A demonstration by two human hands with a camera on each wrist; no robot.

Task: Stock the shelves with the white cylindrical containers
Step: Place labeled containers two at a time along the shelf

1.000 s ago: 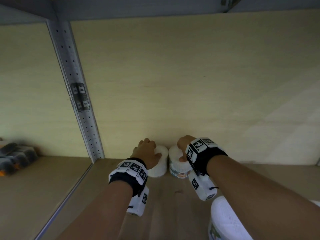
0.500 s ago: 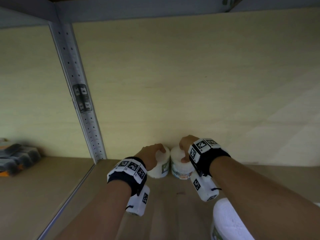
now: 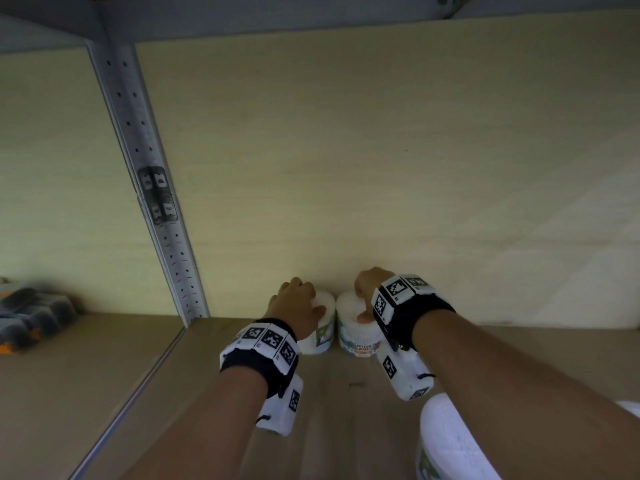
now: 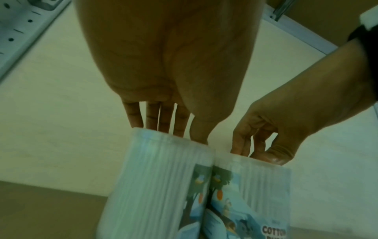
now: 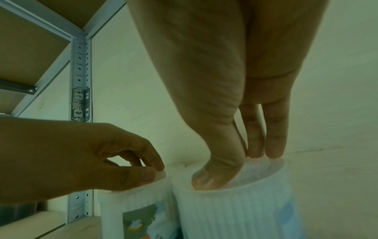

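Note:
Two white cylindrical cotton-bud containers stand side by side, touching, against the back panel of the shelf. My left hand (image 3: 298, 306) grips the top of the left container (image 3: 320, 336), fingers behind the lid and thumb in front, as the left wrist view shows (image 4: 169, 129). My right hand (image 3: 367, 289) holds the right container (image 3: 356, 336) by its lid, thumb pressed on top and fingers at the far rim (image 5: 241, 165). A third white container (image 3: 446, 441) stands near the front, under my right forearm.
A perforated metal upright (image 3: 149, 188) divides the bays just left of my hands. Dark and orange objects (image 3: 31, 317) lie in the left bay. The wooden shelf board (image 3: 346, 410) stretches to the right, and another shelf (image 3: 311, 12) hangs close overhead.
The left hand has turned the left container, so its printed label now faces front-right, and it sits tight against the right one. The right hand has stayed on its lid.

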